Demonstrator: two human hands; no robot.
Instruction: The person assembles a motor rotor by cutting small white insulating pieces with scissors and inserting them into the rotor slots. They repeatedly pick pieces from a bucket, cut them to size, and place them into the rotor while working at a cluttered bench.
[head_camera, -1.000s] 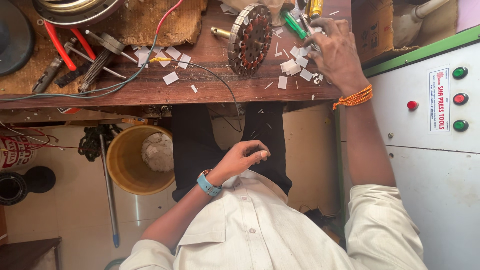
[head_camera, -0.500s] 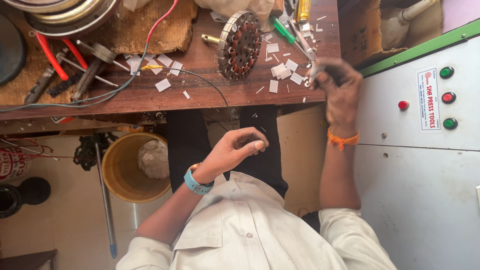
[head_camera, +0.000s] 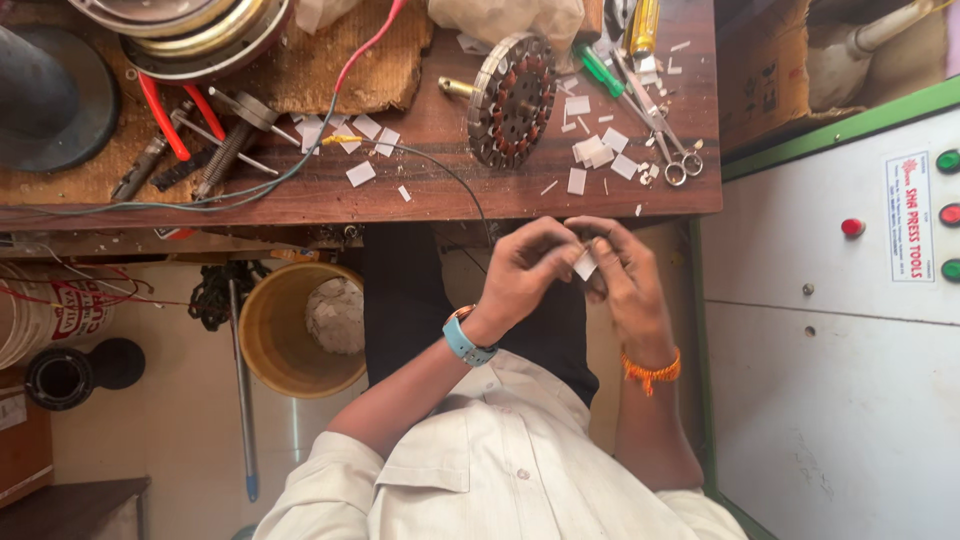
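- The right hand (head_camera: 625, 285) has come off the wooden counter (head_camera: 440, 190) and now meets the left hand (head_camera: 525, 270) just below its edge.
- Both grips pinch one small white paper slip (head_camera: 585, 265).
- Above lie the round copper-wound stator (head_camera: 512, 98), steel scissors (head_camera: 662, 135) and loose white paper slips (head_camera: 598, 150).

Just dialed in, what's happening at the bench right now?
A person sits at a wooden workbench, both hands together just below its edge. The left hand and right hand pinch a small white paper slip between the fingertips. On the bench lie a round wound stator, more loose paper slips, scissors, screwdrivers and pliers. A yellow bucket stands on the floor.
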